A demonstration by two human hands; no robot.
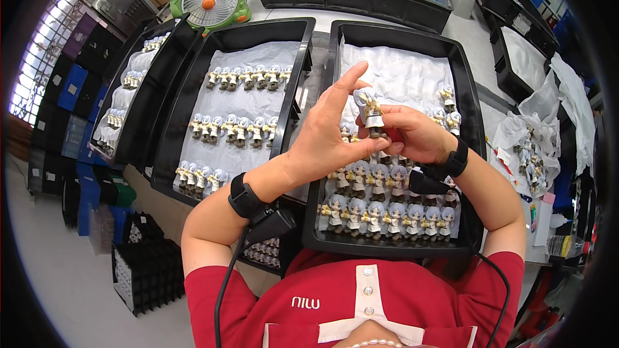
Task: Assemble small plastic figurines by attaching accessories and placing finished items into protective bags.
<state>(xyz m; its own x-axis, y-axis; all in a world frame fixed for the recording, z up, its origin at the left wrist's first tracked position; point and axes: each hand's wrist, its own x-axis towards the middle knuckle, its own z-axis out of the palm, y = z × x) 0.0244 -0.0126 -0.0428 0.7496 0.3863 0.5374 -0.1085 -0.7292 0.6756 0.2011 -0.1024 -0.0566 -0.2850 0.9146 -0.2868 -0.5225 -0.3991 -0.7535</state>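
Note:
A small figurine [371, 111] with pale blue-grey hair, a white and gold outfit and dark boots stands roughly upright between my hands, above the right-hand tray. My right hand [419, 134] pinches it from the side, thumb and fingers near its lower body. My left hand [329, 119] steadies it with the thumb at its feet and a finger near its head, while the index finger points up. Below my hands, rows of similar figurines [394, 219] stand on white paper in the black tray [474, 90]. My hands hide part of those rows.
Left of it, another black tray [306, 42] holds three rows of figurines, with a tilted tray [138, 113] beside it. A green fan [209, 0] and a long black bin [354, 6] stand behind. Paper-wrapped figurines [532, 161] and a plastic bottle [567, 246] lie right.

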